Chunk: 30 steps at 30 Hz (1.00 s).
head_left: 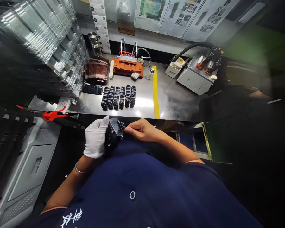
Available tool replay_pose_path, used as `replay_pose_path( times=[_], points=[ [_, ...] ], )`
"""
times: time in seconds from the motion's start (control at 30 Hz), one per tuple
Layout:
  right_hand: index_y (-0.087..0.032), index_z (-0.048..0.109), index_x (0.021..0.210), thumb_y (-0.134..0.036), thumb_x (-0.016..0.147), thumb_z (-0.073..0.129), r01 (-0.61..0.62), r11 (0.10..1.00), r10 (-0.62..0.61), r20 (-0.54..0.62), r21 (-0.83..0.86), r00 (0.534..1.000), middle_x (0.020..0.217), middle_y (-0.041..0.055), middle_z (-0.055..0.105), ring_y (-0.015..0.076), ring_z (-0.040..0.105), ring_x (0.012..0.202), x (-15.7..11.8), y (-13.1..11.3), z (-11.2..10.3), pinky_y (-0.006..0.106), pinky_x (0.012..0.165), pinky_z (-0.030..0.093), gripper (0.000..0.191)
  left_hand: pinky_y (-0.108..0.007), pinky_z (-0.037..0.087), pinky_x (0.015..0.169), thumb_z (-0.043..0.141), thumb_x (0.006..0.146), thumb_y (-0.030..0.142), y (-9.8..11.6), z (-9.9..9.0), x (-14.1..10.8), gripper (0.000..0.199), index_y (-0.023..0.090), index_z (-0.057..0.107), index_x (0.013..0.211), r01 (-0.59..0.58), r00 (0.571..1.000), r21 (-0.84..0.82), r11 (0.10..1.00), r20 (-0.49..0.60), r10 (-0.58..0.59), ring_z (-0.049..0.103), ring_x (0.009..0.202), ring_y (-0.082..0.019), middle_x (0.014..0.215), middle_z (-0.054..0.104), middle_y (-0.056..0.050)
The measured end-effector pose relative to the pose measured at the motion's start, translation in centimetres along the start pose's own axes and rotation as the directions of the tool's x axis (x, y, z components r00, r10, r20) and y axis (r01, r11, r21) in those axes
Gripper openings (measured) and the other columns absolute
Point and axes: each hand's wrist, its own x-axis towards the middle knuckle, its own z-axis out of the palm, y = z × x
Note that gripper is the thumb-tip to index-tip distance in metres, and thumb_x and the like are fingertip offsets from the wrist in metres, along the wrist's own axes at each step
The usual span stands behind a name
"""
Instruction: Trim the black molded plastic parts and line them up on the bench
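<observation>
My left hand [95,137], in a white glove, is closed round a black plastic part [117,126] held in front of my chest, below the bench edge. The part has a glossy, translucent-looking face. My right hand [142,129] is bare, with thumb and forefinger pinched together at the right side of this part; whatever is between those fingertips is too small to make out. Beyond my hands, rows of small black parts [118,97] stand on the metal bench [142,103].
An orange fixture [127,66] with hoses stands at the back. Wrapped clear trays [45,41] are stacked high at left. Also visible are a phone [92,89], yellow tape strip [156,95], red air gun [54,114], grey machine [194,79] and a dim person [242,98] at right.
</observation>
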Motion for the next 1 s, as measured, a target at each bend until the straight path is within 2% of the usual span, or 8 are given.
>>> replay_pose_path(
  times=[0.17,0.27,0.37,0.47,0.6,0.8,0.9,1.0],
  points=[
    [-0.01,0.065,0.076,-0.06,0.098,0.043,-0.046,0.984,0.018,0.16,0.17,0.987,0.063,-0.0006,0.054,0.0068,0.042,0.056,-0.2,0.4,-0.8,0.021,0.054,0.035,0.059,-0.025,0.038,0.048,0.082,0.064,0.06,-0.6,0.2,-0.2,0.048,0.017,0.062,0.06,-0.05,0.999,0.013,0.999,-0.015,0.051,0.046,0.05,-0.011,0.056,0.056,0.002],
    [-0.009,0.068,0.081,-0.066,0.096,0.043,-0.013,0.959,-0.07,0.281,0.283,0.957,0.065,0.002,0.059,0.0075,0.047,0.055,-0.3,0.8,-1.2,0.021,0.053,0.038,0.064,-0.025,0.038,0.05,0.081,0.066,0.061,-0.8,0.2,0.0,0.048,0.017,0.062,0.06,-0.094,0.995,0.006,0.996,-0.014,0.094,0.045,0.051,-0.01,0.055,0.054,0.003],
    [-0.011,0.067,0.081,-0.069,0.096,0.038,0.108,0.972,-0.138,0.14,0.207,0.98,0.069,0.0052,0.064,0.0098,0.054,0.06,-0.2,0.9,-0.8,0.023,0.059,0.043,0.067,-0.025,0.037,0.049,0.08,0.067,0.06,-0.9,0.1,0.3,0.047,0.017,0.062,0.06,-0.111,0.994,-0.012,0.994,-0.013,0.111,0.044,0.051,-0.01,0.056,0.055,0.003],
    [-0.014,0.063,0.075,-0.075,0.091,0.042,0.208,0.971,-0.217,-0.07,-0.117,0.974,0.066,0.0039,0.061,0.0112,0.053,0.061,0.0,1.0,0.1,0.024,0.059,0.039,0.066,-0.024,0.036,0.049,0.08,0.067,0.06,-0.8,0.1,0.3,0.047,0.017,0.062,0.06,-0.103,0.995,-0.019,0.995,-0.01,0.102,0.044,0.051,-0.01,0.056,0.055,0.003],
    [-0.018,0.05,0.062,-0.079,0.088,0.042,0.243,0.881,-0.307,-0.102,-0.405,0.946,0.059,-0.0007,0.049,0.0098,0.042,0.056,0.2,1.1,1.1,0.025,0.054,0.026,0.067,-0.025,0.039,0.05,0.08,0.066,0.062,-0.6,0.2,0.0,0.048,0.017,0.063,0.06,-0.097,0.995,-0.012,0.995,-0.008,0.097,0.046,0.052,-0.011,0.058,0.058,0.002],
    [-0.019,0.037,0.053,-0.071,0.091,0.047,0.333,0.879,-0.383,-0.09,-0.341,0.919,0.052,-0.0042,0.039,0.0076,0.036,0.051,0.4,1.2,1.0,0.025,0.052,0.023,0.066,-0.025,0.036,0.047,0.078,0.068,0.063,-0.7,0.4,-0.1,0.049,0.018,0.061,0.058,-0.12,0.993,0.034,0.992,-0.005,0.12,0.042,0.049,-0.01,0.054,0.053,0.003],
    [-0.018,0.043,0.055,-0.07,0.089,0.052,0.313,0.91,-0.367,-0.175,-0.273,0.914,0.054,-0.003,0.045,0.0076,0.041,0.052,0.5,1.6,1.3,0.024,0.052,0.027,0.063,-0.024,0.036,0.047,0.077,0.068,0.065,-0.9,0.4,0.1,0.052,0.017,0.06,0.059,-0.128,0.991,0.023,0.992,-0.03,0.128,0.043,0.05,-0.01,0.055,0.053,0.003],
    [-0.018,0.05,0.058,-0.071,0.085,0.057,0.228,0.952,-0.273,-0.224,-0.205,0.936,0.057,-0.0006,0.053,0.0087,0.046,0.055,0.7,2.2,1.9,0.023,0.053,0.032,0.061,-0.022,0.035,0.046,0.075,0.068,0.069,-0.9,0.2,0.6,0.054,0.017,0.059,0.06,-0.127,0.991,0.027,0.992,-0.046,0.128,0.043,0.05,-0.009,0.053,0.052,0.004]
  ],
)
